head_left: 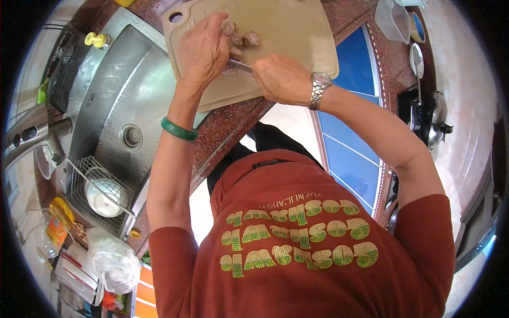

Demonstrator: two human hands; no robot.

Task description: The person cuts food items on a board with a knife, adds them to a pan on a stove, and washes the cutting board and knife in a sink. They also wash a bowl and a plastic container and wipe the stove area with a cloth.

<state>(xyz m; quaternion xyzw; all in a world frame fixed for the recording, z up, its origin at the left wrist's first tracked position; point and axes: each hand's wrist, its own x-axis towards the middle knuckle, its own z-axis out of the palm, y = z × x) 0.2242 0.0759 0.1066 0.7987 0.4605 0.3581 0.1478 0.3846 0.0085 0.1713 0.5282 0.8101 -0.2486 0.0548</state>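
My right hand (pixel 280 77) grips a knife (pixel 240 66) low over a tan cutting board (pixel 294 35). Only a short stretch of metal shows between my two hands. My left hand (pixel 204 49) lies over the board's left part, its fingers stretched toward the far edge, and hides the far end of the knife. Whether the palm presses on anything cannot be seen. Several brownish chunks, apparently meat (pixel 234 37), sit right beside the left fingers. One separate chunk (pixel 251 38) lies slightly to their right.
A steel sink (pixel 131 91) lies left of the board, with a wire rack (pixel 75 187) holding a white bowl (pixel 105 198). A faucet (pixel 35 131) reaches in from the left. Clear plastic bags (pixel 115 262) are at lower left. On the right counter are a plastic container (pixel 393 20) and a pot lid (pixel 437 119).
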